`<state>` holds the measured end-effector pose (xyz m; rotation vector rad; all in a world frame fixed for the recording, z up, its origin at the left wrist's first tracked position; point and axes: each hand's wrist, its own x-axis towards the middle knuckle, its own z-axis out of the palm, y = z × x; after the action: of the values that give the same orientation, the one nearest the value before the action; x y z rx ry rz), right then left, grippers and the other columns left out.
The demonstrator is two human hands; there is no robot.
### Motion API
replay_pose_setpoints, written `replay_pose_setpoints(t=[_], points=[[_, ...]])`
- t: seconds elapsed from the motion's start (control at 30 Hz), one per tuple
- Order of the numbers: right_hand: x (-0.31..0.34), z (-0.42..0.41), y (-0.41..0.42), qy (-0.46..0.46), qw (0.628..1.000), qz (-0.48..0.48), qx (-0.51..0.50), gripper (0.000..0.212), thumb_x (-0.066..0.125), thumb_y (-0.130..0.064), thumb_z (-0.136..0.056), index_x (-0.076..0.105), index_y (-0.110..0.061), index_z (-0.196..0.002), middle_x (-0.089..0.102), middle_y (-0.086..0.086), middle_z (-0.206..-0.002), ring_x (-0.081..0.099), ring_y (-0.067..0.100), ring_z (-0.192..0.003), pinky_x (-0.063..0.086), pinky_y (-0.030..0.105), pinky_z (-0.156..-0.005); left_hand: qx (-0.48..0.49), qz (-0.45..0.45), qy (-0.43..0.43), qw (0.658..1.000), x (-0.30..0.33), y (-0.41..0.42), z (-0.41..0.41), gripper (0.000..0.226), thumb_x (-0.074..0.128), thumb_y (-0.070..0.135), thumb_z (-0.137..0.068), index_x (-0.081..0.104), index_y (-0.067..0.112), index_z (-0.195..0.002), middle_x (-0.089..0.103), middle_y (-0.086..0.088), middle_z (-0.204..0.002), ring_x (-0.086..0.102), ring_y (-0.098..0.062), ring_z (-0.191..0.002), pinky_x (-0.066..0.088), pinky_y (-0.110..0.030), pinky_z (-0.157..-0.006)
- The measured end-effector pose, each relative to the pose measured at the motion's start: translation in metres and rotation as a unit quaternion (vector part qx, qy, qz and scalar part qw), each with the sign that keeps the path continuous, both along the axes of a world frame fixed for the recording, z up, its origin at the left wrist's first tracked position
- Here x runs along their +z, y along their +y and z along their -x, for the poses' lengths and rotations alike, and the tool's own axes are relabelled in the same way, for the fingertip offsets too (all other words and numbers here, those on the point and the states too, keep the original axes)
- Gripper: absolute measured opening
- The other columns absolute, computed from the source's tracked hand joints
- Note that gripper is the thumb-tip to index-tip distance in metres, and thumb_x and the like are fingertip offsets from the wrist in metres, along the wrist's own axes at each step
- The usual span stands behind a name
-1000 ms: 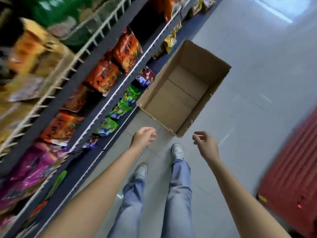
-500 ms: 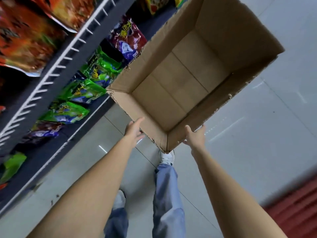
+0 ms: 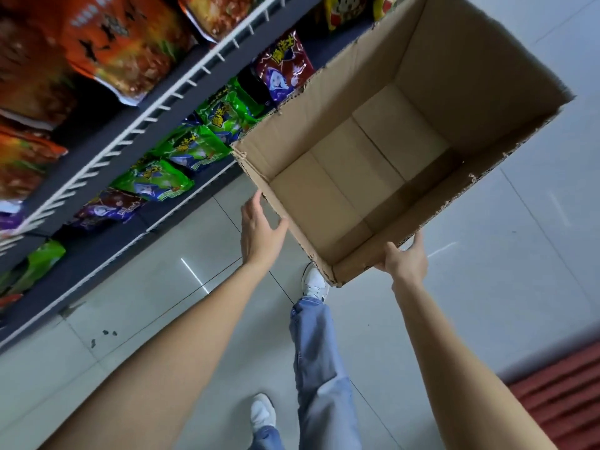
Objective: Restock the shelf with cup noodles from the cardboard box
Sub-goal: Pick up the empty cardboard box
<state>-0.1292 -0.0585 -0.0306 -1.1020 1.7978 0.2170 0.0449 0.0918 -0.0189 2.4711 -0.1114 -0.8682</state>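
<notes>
Cardboard box, open at the top and with nothing inside, fills the upper right of a view looking down from the person's head onto a pale tiled floor. Its near corner points toward the viewer, and its upper rim is ragged where the flaps have been torn off. Two bare arms reach forward to it. At the box's left wall near the rim, the left hand lies with straight fingers and thumb spread (an open, flat grip that presses rather than clasps). On the box's right wall close to that near corner, the right hand has its thumb hooked over the rim and its fingers curled under the outside, so its grip holds the cardboard. Whether the box rests on the floor or is lifted cannot be told. Along the left runs a dark shelf with white wire rails, packed with orange snack bags above and green snack bags and purple snack bags below. Beneath the arms show a blue-jeaned leg and white shoes. A red ribbed mat sits at the lower right corner.
</notes>
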Motion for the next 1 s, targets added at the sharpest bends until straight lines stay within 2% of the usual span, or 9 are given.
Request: replay_pose_setpoints(t=[0.13, 0.2, 0.3, 0.37, 0.47, 0.57, 0.63, 0.83, 1.0], points=[[0.078, 0.016, 0.012, -0.002, 0.999, -0.011, 0.038, 0.040, 0.047, -0.012, -0.077, 0.043, -0.035, -0.109, 0.066, -0.007, -0.057, 0.072, 0.028, -0.077, 0.052, 0.041, -0.087, -0.227, 0.041, -0.139, 0.963, 0.069, 0.042, 0.011, 0.076, 0.052, -0.009, -0.064, 0.048, 0.020, -0.133, 0.023, -0.010, -0.152, 0.022, -0.028, -0.139, 0.028, -0.035, -0.111], [0.114, 0.025, 0.028, -0.010, 0.999, -0.023, 0.044, 0.044, 0.050, -0.011, -0.079, 0.045, -0.028, -0.119, 0.069, -0.004, -0.059, 0.072, 0.026, -0.068, 0.053, 0.044, -0.089, -0.345, 0.028, -0.173, 0.922, 0.098, 0.068, 0.018, 0.069, 0.055, -0.010, -0.057, 0.058, 0.021, -0.118, 0.025, -0.007, -0.153, 0.016, -0.028, -0.142, 0.024, -0.042, -0.114], [0.171, 0.038, 0.064, -0.023, 0.996, -0.049, 0.073, 0.056, 0.052, -0.009, -0.082, 0.039, -0.018, -0.136, 0.072, 0.008, -0.071, 0.072, 0.031, -0.068, 0.054, 0.044, -0.089, -0.444, 0.021, -0.202, 0.873, 0.140, 0.113, 0.029, 0.050, 0.078, 0.002, -0.053, 0.059, 0.018, -0.096, 0.054, -0.005, -0.130, 0.038, -0.026, -0.131, 0.019, -0.046, -0.114], [0.202, 0.052, 0.092, -0.024, 0.993, -0.057, 0.104, 0.043, 0.051, -0.009, -0.083, 0.045, -0.011, -0.126, 0.072, 0.012, -0.074, 0.071, 0.033, -0.067, 0.056, 0.045, -0.084, -0.475, 0.029, -0.220, 0.851, 0.168, 0.145, 0.036, 0.048, 0.088, 0.013, -0.049, 0.062, 0.020, -0.089, 0.065, 0.000, -0.100, 0.058, -0.022, -0.106, 0.018, -0.040, -0.112], [0.240, 0.073, 0.137, -0.011, 0.982, -0.043, 0.184, 0.028, 0.051, -0.015, -0.083, 0.051, -0.007, -0.110, 0.071, 0.010, -0.067, 0.071, 0.032, -0.064, 0.057, 0.046, -0.081, -0.512, 0.071, -0.223, 0.827, 0.210, 0.201, 0.056, 0.045, 0.092, 0.020, -0.048, 0.068, 0.023, -0.086, 0.066, 0.006, -0.086, 0.063, -0.017, -0.085, 0.028, -0.032, -0.106], [0.270, 0.089, 0.181, -0.010, 0.961, -0.004, 0.276, 0.012, 0.048, -0.018, -0.088, 0.051, -0.006, -0.088, 0.071, 0.012, -0.065, 0.071, 0.032, -0.064, 0.057, 0.047, -0.079, -0.487, 0.107, -0.196, 0.844, 0.250, 0.264, 0.092, 0.042, 0.089, 0.020, -0.054, 0.069, 0.018, -0.090, 0.065, 0.003, -0.087, 0.059, -0.020, -0.083, 0.043, -0.031, -0.084], [0.290, 0.095, 0.208, -0.012, 0.943, 0.013, 0.331, 0.020, 0.045, -0.021, -0.091, 0.053, -0.003, -0.094, 0.070, 0.014, -0.067, 0.071, 0.032, -0.064, 0.057, 0.048, -0.079, -0.438, 0.109, -0.183, 0.873, 0.278, 0.305, 0.121, 0.038, 0.087, 0.025, -0.059, 0.068, 0.017, -0.091, 0.065, 0.002, -0.089, 0.057, -0.021, -0.084, 0.040, -0.030, -0.079], [0.361, 0.089, 0.306, -0.016, 0.887, -0.052, 0.458, 0.031, 0.047, -0.038, -0.096, 0.051, -0.008, -0.100, 0.057, 0.006, -0.092, 0.065, 0.026, -0.074, 0.058, 0.040, -0.073, -0.296, 0.037, -0.147, 0.943, 0.352, 0.404, 0.203, 0.033, 0.071, 0.037, -0.079, 0.064, 0.028, -0.109, 0.060, 0.014, -0.106, 0.045, -0.007, -0.100, 0.029, -0.021, -0.086], [0.383, 0.074, 0.386, -0.021, 0.810, -0.156, 0.565, 0.030, 0.056, -0.022, -0.091, 0.055, -0.004, -0.114, 0.058, 0.019, -0.114, 0.068, 0.034, -0.084, 0.057, 0.048, -0.080, -0.165, -0.029, -0.142, 0.976, 0.383, 0.472, 0.252, 0.033, 0.067, 0.038, -0.083, 0.059, 0.030, -0.113, 0.056, 0.015, -0.108, 0.047, -0.006, -0.106, 0.036, -0.024, -0.092]])
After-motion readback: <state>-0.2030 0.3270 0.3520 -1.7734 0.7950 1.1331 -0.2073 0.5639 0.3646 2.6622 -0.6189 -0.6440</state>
